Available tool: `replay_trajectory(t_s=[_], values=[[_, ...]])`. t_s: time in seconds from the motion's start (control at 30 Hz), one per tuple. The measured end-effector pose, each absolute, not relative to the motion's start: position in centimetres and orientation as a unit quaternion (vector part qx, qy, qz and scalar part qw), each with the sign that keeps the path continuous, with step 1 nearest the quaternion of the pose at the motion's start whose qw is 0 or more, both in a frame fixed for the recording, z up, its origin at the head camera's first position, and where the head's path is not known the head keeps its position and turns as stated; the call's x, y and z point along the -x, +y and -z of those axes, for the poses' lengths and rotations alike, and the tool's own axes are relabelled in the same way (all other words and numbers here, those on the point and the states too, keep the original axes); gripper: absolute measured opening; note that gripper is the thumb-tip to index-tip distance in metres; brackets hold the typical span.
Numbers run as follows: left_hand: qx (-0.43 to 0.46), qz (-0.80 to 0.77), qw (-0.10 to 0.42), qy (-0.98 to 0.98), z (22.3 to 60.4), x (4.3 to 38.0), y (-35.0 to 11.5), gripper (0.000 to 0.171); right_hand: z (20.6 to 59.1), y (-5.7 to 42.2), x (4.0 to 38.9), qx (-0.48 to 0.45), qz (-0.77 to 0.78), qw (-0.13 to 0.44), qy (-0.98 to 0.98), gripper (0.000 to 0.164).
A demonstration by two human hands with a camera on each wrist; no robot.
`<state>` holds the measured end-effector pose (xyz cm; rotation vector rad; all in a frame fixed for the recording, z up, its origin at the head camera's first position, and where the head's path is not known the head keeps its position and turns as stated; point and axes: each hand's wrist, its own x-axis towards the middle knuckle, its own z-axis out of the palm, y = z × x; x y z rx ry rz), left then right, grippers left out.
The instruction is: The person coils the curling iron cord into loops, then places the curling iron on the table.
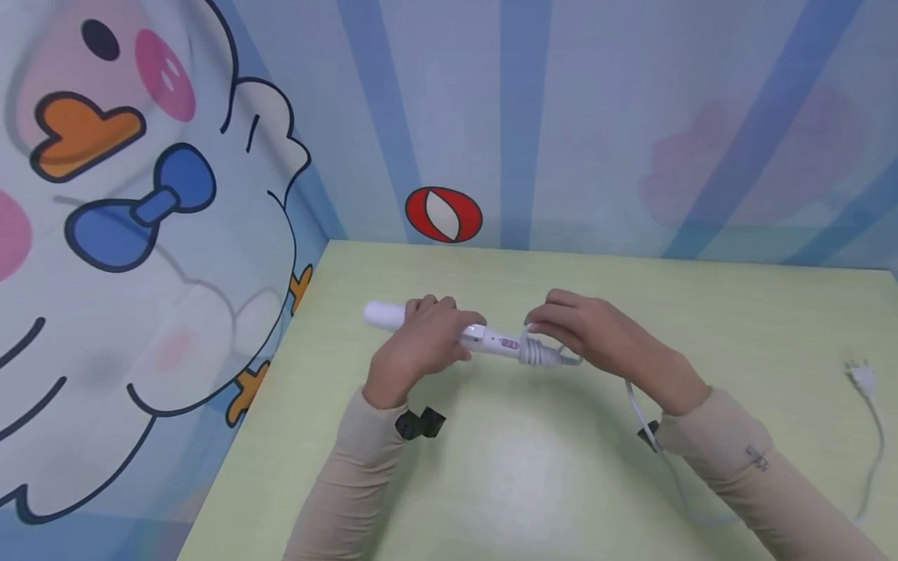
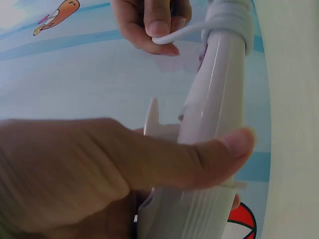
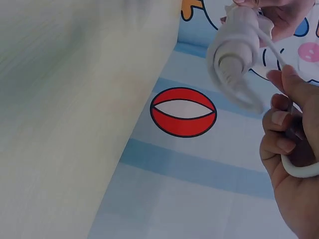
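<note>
A white curling iron (image 1: 496, 342) is held above the table, its rounded barrel end pointing left. My left hand (image 1: 428, 339) grips it around the middle, the thumb (image 2: 214, 157) lying across the body in the left wrist view. Several turns of white cord (image 1: 535, 352) are wound around the handle end, beside a small button panel. My right hand (image 1: 592, 331) pinches the cord close to those turns. More cord runs through the right palm, as the right wrist view shows at the right hand (image 3: 299, 149). Part of the barrel is hidden under my left fingers.
From my right hand the loose cord (image 1: 673, 471) hangs down and passes under the right forearm. Its two-pin plug (image 1: 862, 378) lies at the right of the pale yellow table (image 1: 533, 467). A printed cartoon wall (image 1: 589, 125) stands behind and at the left.
</note>
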<state>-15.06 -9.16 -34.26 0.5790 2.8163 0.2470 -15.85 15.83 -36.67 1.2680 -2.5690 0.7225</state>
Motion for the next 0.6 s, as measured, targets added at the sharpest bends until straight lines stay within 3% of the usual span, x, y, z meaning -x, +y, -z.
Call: replay_trajectory(t_s=[0.27,0.6], values=[[-0.260,-0.120,0.140,0.948,34.4,15.2,-9.5,0.043,37.1,16.7,16.6,-0.414,-0.300,0.049,-0.858,0.007],[-0.311,-0.220,0.124,0.916,34.0,15.9,-9.9,0.037,38.2,16.5,16.7,-0.377,-0.373,0.085,-0.844,0.007]])
